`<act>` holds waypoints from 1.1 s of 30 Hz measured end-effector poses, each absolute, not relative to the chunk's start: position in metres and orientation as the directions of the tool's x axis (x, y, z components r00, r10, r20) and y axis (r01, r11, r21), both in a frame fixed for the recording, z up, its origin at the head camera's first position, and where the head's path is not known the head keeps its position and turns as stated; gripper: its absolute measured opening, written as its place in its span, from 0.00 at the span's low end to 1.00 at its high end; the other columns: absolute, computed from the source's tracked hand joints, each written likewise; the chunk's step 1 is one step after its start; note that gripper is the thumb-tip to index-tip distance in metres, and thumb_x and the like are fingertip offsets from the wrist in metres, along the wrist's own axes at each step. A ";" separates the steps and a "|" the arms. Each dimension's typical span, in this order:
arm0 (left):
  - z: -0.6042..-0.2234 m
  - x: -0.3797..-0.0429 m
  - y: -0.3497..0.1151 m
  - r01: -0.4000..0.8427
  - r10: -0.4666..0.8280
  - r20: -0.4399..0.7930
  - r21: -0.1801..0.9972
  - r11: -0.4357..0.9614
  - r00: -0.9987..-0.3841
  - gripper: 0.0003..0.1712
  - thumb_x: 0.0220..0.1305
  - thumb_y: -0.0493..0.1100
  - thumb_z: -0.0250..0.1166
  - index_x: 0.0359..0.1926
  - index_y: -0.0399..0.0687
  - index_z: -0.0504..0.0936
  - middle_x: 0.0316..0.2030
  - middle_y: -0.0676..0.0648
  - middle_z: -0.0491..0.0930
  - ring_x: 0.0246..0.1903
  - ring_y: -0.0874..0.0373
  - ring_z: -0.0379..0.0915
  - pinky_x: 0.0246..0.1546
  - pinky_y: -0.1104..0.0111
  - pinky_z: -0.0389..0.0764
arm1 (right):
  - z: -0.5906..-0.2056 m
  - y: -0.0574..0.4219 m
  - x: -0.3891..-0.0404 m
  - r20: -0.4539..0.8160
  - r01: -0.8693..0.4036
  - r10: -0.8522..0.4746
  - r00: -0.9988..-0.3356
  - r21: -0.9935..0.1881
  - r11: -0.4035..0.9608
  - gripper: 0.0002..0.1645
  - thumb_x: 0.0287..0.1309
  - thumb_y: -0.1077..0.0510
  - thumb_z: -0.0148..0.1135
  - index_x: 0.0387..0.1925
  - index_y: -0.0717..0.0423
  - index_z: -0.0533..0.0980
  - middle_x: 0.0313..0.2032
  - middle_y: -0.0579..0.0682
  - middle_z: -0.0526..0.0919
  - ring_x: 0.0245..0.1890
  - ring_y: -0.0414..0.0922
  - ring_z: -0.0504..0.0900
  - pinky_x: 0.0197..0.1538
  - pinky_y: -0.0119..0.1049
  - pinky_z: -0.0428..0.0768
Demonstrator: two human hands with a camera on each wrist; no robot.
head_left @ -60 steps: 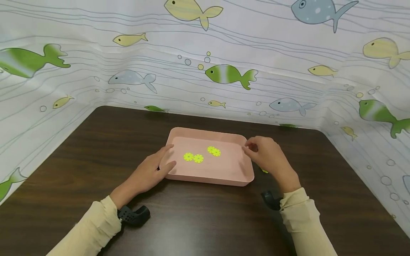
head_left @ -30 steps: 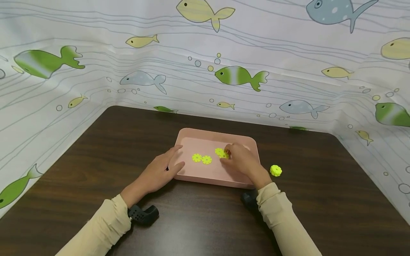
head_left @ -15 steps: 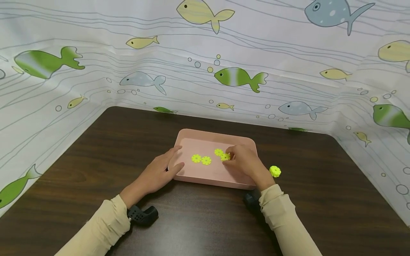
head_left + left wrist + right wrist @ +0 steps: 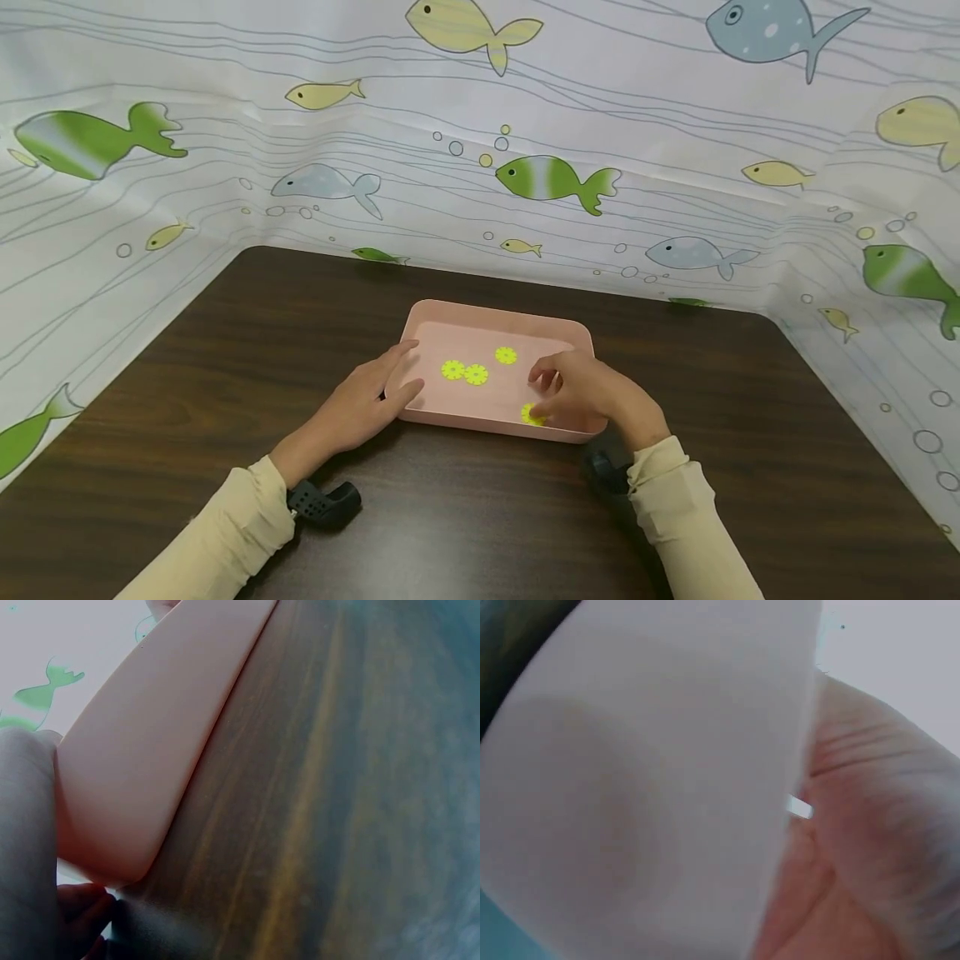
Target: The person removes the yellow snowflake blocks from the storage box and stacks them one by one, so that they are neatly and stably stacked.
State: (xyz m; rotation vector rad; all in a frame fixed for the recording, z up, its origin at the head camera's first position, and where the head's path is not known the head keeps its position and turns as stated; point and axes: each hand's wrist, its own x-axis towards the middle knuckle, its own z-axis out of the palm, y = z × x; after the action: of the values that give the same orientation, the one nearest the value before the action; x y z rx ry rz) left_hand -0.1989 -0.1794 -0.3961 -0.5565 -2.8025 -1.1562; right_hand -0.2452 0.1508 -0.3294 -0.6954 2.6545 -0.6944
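A pink rectangular tray (image 4: pixel 487 322) lies on the dark table. My left hand (image 4: pixel 352 408) holds its left end, the thumb (image 4: pixel 405 396) over the rim and several fingertips low against the outside in the left wrist view. Two yellow notched plastic discs (image 4: pixel 453 370) lie touching on the tray floor, with a single disc (image 4: pixel 506 356) farther back. My right hand (image 4: pixel 592 392) is inside the right part of the tray, fingers apart from the thumb. Its thumb overlaps another yellow disc (image 4: pixel 527 414) by the front wall. In the right wrist view the tray wall (image 4: pixel 645 787) hides most of the fingers.
The dark wood-grain table (image 4: pixel 450 517) spreads around the tray. A white fish-patterned sheet (image 4: pixel 420 200) stands along its back and sides. Each wrist carries a black camera mount (image 4: pixel 324 505) below a cream sleeve (image 4: pixel 217 525).
My right hand came into the tray, took the right disc of the overlapping pair and brought it to the front wall. The yellow piece right of the tray is now hidden. The left hand stayed.
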 end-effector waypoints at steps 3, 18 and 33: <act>-0.396 -0.199 -0.179 0.357 0.310 0.194 0.670 0.651 -0.931 0.39 0.79 0.60 0.52 0.81 0.47 0.57 0.77 0.42 0.61 0.75 0.39 0.58 0.70 0.38 0.62 | -0.329 0.150 -0.243 -0.202 -0.389 -0.557 -0.805 -0.529 0.754 0.22 0.52 0.57 0.81 0.47 0.57 0.83 0.38 0.48 0.81 0.38 0.45 0.79 0.45 0.39 0.82; -0.397 -0.200 -0.180 0.350 0.308 0.187 0.671 0.653 -0.933 0.39 0.79 0.60 0.52 0.81 0.48 0.57 0.78 0.42 0.59 0.75 0.39 0.57 0.71 0.37 0.61 | -0.335 0.144 -0.245 -0.128 -0.404 -0.526 -0.841 -0.497 0.767 0.14 0.56 0.59 0.77 0.43 0.58 0.85 0.37 0.48 0.82 0.38 0.46 0.79 0.48 0.41 0.84; -0.397 -0.201 -0.179 0.362 0.312 0.200 0.667 0.651 -0.929 0.39 0.79 0.59 0.52 0.81 0.46 0.57 0.77 0.41 0.61 0.75 0.39 0.58 0.71 0.38 0.62 | -0.338 0.149 -0.248 -0.125 -0.373 -0.494 -0.860 -0.504 0.779 0.16 0.58 0.61 0.76 0.47 0.64 0.84 0.38 0.52 0.81 0.39 0.48 0.79 0.51 0.44 0.84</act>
State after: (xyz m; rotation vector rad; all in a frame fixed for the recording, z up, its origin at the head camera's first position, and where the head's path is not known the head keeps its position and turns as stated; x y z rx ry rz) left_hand -0.2006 -0.1786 -0.3975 -0.5710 -2.7930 -1.1514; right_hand -0.2483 0.1490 -0.3377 -0.6755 2.7212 -0.6939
